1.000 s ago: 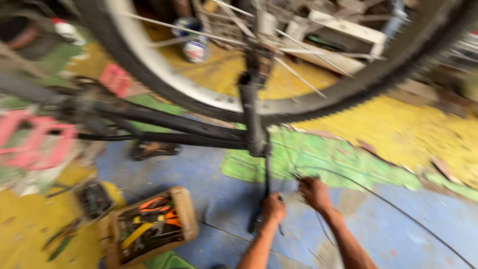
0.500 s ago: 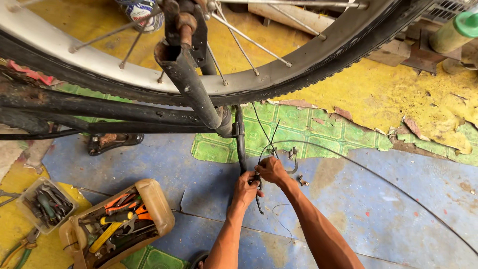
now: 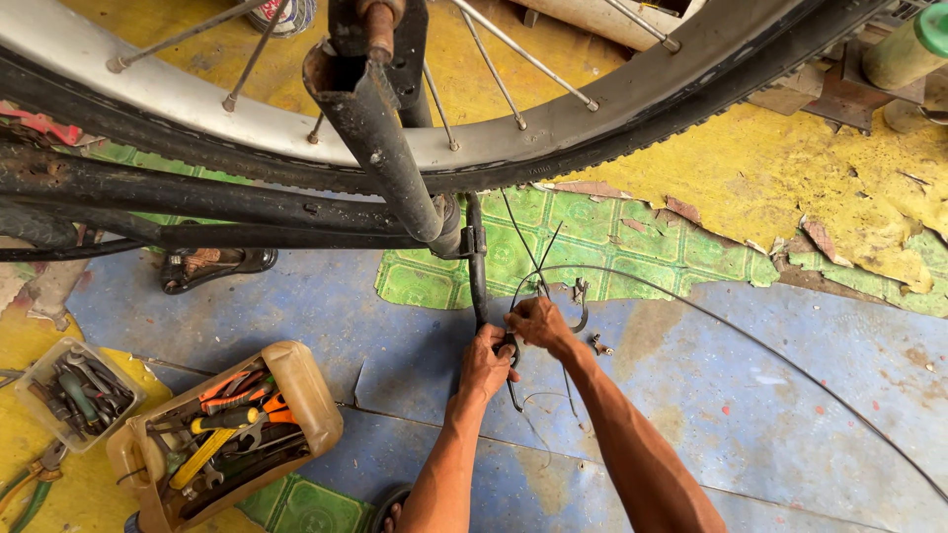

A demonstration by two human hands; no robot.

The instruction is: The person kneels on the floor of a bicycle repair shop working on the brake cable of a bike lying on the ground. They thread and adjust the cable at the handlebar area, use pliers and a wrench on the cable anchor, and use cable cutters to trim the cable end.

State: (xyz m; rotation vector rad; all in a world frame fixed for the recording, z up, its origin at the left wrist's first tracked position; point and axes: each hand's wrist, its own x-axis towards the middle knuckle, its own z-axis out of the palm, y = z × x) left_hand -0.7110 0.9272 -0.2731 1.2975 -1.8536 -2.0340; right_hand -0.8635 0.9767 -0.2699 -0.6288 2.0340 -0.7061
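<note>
Both hands work low by the floor: left hand (image 3: pixel 486 357) has its grip clamped on the handlebar (image 3: pixel 477 286), right hand (image 3: pixel 538 321) pinches the cable (image 3: pixel 750 341). Thin, springy, probably slippery wire; best held near its end.

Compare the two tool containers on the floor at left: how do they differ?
The tan cut-open jug is larger and lies nearer the left hand; the clear plastic tub is smaller and farther left. The jug holds orange- and yellow-handled tools; the tub holds mostly dark, small ones. The jug's walls are opaque, the tub's see-through. Both are open-topped, full of tools, and untouched by either hand.
</note>
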